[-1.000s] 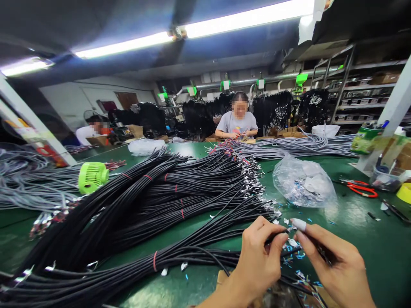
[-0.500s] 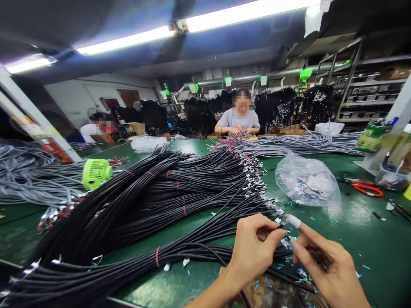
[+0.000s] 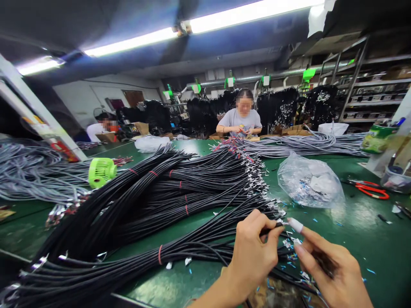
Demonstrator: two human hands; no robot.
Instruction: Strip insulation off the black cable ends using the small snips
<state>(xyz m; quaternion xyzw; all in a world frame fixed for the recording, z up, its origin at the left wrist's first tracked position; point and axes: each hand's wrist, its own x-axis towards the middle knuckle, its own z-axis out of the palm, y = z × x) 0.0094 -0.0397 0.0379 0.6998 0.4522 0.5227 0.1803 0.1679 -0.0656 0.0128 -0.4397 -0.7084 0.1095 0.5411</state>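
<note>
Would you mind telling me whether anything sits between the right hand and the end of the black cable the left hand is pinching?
Nothing visible does. The left hand pinches the black cable near its end, and the right hand has its taped fingertip right beside that end; only a small open gap separates them above the green table.

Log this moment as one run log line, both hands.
left hand: pinching black cable end | right hand: covered fingertip at cable tip | black cable bundles on green table

A thin black cable (image 3: 271, 229) is pinched at its end. It runs back to the bundled pile (image 3: 154, 214) on the green table (image 3: 353, 231).
</note>
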